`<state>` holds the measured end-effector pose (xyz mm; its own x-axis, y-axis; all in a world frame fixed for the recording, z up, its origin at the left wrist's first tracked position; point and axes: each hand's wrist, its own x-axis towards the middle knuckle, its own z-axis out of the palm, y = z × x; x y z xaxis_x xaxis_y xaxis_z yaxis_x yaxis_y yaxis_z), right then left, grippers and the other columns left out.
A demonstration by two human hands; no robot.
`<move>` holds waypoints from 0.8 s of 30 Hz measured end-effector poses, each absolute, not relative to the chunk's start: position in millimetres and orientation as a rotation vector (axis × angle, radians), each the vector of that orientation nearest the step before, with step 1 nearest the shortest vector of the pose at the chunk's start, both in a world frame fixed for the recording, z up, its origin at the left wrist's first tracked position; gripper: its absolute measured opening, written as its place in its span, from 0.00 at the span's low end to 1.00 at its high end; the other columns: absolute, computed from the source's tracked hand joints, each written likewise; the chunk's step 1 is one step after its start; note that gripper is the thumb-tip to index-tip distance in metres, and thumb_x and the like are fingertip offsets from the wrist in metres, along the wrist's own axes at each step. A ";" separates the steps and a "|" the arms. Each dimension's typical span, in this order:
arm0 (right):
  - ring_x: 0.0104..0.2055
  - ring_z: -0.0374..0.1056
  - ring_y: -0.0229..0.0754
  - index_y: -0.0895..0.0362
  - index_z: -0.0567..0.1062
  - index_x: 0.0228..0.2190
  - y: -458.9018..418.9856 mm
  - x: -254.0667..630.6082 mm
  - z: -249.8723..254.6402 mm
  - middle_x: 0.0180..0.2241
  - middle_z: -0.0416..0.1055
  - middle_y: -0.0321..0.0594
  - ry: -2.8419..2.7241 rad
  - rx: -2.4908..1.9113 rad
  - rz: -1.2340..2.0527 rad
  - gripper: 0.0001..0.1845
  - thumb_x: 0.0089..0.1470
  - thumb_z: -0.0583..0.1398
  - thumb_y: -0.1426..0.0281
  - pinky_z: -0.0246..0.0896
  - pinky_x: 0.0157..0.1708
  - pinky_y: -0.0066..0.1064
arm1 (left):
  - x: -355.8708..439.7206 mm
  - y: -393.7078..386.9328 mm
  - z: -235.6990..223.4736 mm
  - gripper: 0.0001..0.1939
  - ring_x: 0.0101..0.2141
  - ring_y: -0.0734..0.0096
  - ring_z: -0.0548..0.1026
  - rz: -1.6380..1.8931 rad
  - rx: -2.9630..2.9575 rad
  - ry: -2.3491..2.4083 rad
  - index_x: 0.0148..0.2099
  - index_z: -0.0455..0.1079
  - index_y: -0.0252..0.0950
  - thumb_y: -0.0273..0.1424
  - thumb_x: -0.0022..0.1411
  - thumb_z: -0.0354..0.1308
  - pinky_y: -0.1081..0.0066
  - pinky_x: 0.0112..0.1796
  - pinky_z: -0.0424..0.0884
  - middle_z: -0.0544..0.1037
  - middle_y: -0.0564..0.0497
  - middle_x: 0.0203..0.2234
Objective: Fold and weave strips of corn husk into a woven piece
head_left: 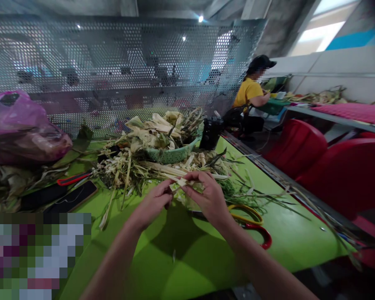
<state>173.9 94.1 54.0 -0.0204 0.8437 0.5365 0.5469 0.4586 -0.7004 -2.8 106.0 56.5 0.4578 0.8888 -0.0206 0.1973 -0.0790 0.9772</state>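
Both my hands meet over the green table, pinching a pale dried husk strip (181, 182) between their fingertips. My left hand (158, 198) comes in from the left with its fingers closed on one side of the strip. Fingers bent and thumb pressed in, my right hand (208, 193) grips the other side. Scissors (246, 214) with one yellow and one red handle lie by my right wrist, their blades partly hidden under the hand. Just beyond my hands, a pile of dry husks and stalks (128, 166) spreads around a green plastic basket (171, 155) heaped with more husks.
A purple plastic bag (21, 129) stands at the left, near a phone (71, 198) and a red-edged tool (73, 178). A dark container (211, 132) is beside the basket. Red chairs (346, 171) line the right. A person in a yellow shirt (246, 92) sits farther back.
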 end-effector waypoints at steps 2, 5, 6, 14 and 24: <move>0.39 0.65 0.45 0.55 0.72 0.34 94.6 174.9 53.0 0.34 0.71 0.40 -1.673 -1.223 0.391 0.06 0.52 0.62 0.67 0.59 0.41 0.36 | -3.3 105.6 57.1 0.22 0.30 0.71 0.64 0.722 1.627 1.007 0.52 0.67 0.38 0.26 0.54 0.47 0.72 0.32 0.62 0.69 0.52 0.29; 0.39 0.65 0.44 0.55 0.71 0.34 94.8 174.7 52.2 0.34 0.70 0.40 -1.655 -1.230 0.423 0.07 0.52 0.62 0.67 0.60 0.39 0.35 | -2.4 104.0 60.4 0.14 0.37 0.66 0.66 0.698 1.772 1.035 0.44 0.69 0.36 0.29 0.58 0.47 0.68 0.40 0.63 0.71 0.48 0.35; 0.39 0.65 0.44 0.55 0.71 0.34 94.6 174.2 52.4 0.34 0.70 0.40 -1.662 -1.229 0.424 0.07 0.51 0.62 0.68 0.60 0.39 0.35 | -1.7 103.4 61.9 0.12 0.40 0.65 0.65 0.712 1.809 1.033 0.42 0.69 0.35 0.30 0.59 0.48 0.67 0.43 0.62 0.71 0.47 0.38; 0.42 0.63 0.46 0.54 0.71 0.37 93.7 171.7 54.7 0.36 0.71 0.39 -1.832 -1.165 0.357 0.12 0.48 0.63 0.75 0.59 0.43 0.37 | 8.7 98.8 56.6 0.09 0.35 0.70 0.66 0.834 1.491 0.876 0.39 0.68 0.35 0.33 0.60 0.49 0.70 0.38 0.63 0.70 0.51 0.32; 0.55 0.59 0.49 0.51 0.68 0.44 90.7 173.3 61.5 0.51 0.64 0.44 -1.721 -1.068 0.266 0.20 0.48 0.64 0.71 0.55 0.53 0.42 | 7.4 104.0 45.5 0.10 0.24 0.78 0.58 0.997 1.120 0.923 0.34 0.67 0.34 0.36 0.58 0.54 0.74 0.28 0.58 0.62 0.56 0.23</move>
<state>173.3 90.7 61.5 -0.0571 0.7566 0.6514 0.5250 0.5777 -0.6250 7.4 104.0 45.5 0.2921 0.9524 -0.0868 -0.1600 0.1382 0.9774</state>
